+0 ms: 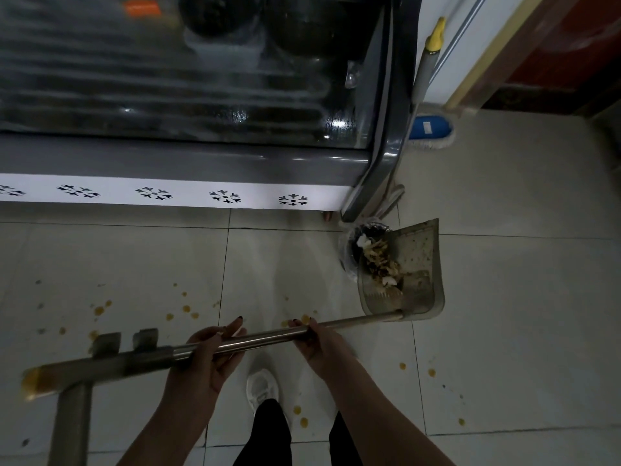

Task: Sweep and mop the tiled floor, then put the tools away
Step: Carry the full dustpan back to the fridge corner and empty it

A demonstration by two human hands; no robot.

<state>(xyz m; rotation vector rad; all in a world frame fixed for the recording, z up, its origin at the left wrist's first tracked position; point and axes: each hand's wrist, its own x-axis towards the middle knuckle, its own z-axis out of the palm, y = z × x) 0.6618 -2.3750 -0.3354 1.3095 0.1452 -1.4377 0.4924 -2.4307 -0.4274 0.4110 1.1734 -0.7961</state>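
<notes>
I hold a long-handled dustpan by its metal handle (268, 338), which lies almost level across the view. My left hand (208, 354) grips the handle near its grey end. My right hand (312, 341) grips it closer to the pan. The grey pan (420, 274) is tipped over a small bin lined with a black bag (353, 243), and food scraps (379, 260) slide toward the bin. A mop with a blue head (430, 129) and a yellow-tipped handle (436, 35) leans in the corner at the upper right. Orange spots (186, 309) dot the pale tiled floor (504, 297).
A glass-fronted display fridge (168, 95) with a white snowflake strip (154, 193) fills the top of the view. A grey post (70, 428) rises at the lower left. A doorway with a red-brown frame (554, 62) lies at the upper right. My shoe (262, 388) stands between my arms.
</notes>
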